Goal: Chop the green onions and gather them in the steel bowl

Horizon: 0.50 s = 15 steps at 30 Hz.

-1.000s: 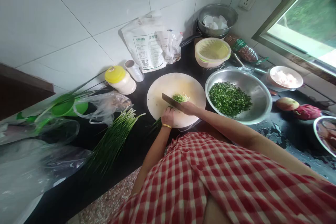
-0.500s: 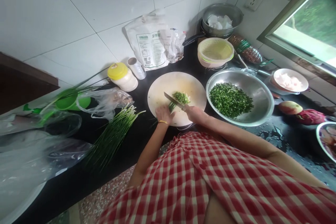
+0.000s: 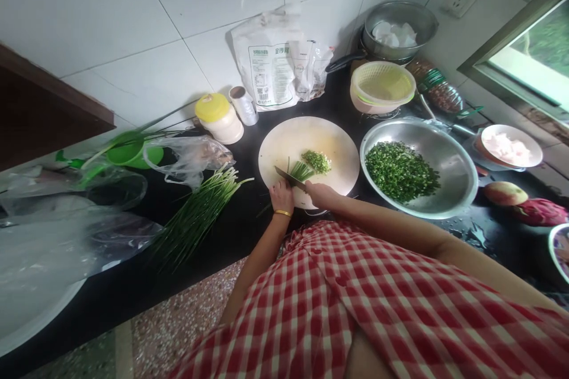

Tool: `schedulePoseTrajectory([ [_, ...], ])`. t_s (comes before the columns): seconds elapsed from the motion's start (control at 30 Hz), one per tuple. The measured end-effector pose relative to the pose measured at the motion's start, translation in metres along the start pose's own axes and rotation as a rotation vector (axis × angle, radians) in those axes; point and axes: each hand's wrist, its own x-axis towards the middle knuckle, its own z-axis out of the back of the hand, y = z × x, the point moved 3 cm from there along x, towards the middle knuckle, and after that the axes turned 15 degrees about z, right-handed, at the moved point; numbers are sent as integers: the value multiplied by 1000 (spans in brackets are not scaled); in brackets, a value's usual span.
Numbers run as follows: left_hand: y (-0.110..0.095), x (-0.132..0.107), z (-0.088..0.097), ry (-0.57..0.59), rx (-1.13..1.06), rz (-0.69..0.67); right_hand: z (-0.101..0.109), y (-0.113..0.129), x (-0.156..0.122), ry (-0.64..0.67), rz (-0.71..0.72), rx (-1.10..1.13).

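My right hand (image 3: 320, 195) grips a kitchen knife (image 3: 290, 179), its dark blade pointing left across the near part of a round white cutting board (image 3: 342, 177). My left hand (image 3: 281, 194), with a yellow band at the wrist, is at the board's near-left edge, fingers curled close against the blade; what is under them is hidden. Just beyond the blade lies a short bunch of green chives (image 3: 303, 170). Touching it is a small heap of chopped chives (image 3: 316, 160).
Right of the board stands a steel bowl (image 3: 457, 183) with chopped greens. Long uncut chives (image 3: 195, 219) lie at left beside a plastic bag (image 3: 178, 157). Behind are a yellow-lidded jar (image 3: 219, 118), a white bag (image 3: 267, 65) and a colander (image 3: 383, 86). Fruit (image 3: 505, 193) lies far right.
The knife has moved from the edge of the chopped heap leftward and nearer, toward my left hand. More of the chive bunch shows beyond the blade. The view has shifted slightly.
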Motion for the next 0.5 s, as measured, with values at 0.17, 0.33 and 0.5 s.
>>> schedulePoseTrajectory([
  [0.17,10,-3,-2,-31,30,20,2,4,3,-13,-10,9],
  [0.33,42,21,4,-37,73,49,16,-9,-28,-100,-28,44],
  [0.5,57,79,15,-53,69,177,27,-29,-69,-164,-186,77],
])
